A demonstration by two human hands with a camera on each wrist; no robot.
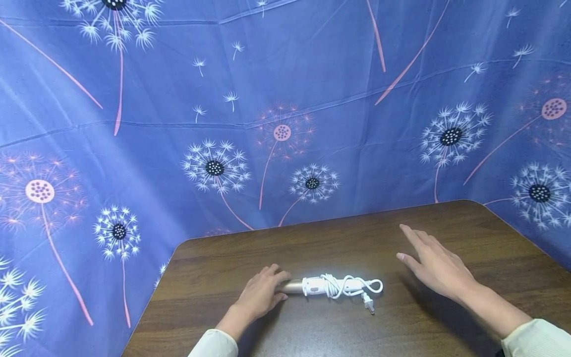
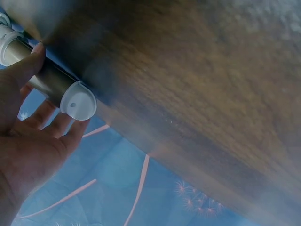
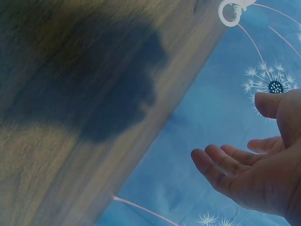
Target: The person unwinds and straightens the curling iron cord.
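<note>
A curling iron point(image 1: 315, 286) with a gold barrel and a white handle lies on the brown wooden table. Its white cord point(image 1: 331, 286) is wound round the handle, and the two-pin plug point(image 1: 368, 303) rests beside it. My left hand point(image 1: 260, 292) holds the barrel at its left end, thumb on one side and fingers on the other. In the left wrist view, the round white end cap point(image 2: 79, 101) sticks out past the fingers. Off to the right, my right hand point(image 1: 439, 265) hovers above the table with nothing in it, fingers extended and thumb apart.
The wooden table point(image 1: 468, 233) has rounded far corners. A blue cloth point(image 1: 348, 124) printed with dandelions hangs behind it and along its sides. The right hand's shadow point(image 3: 122, 84) falls on the tabletop.
</note>
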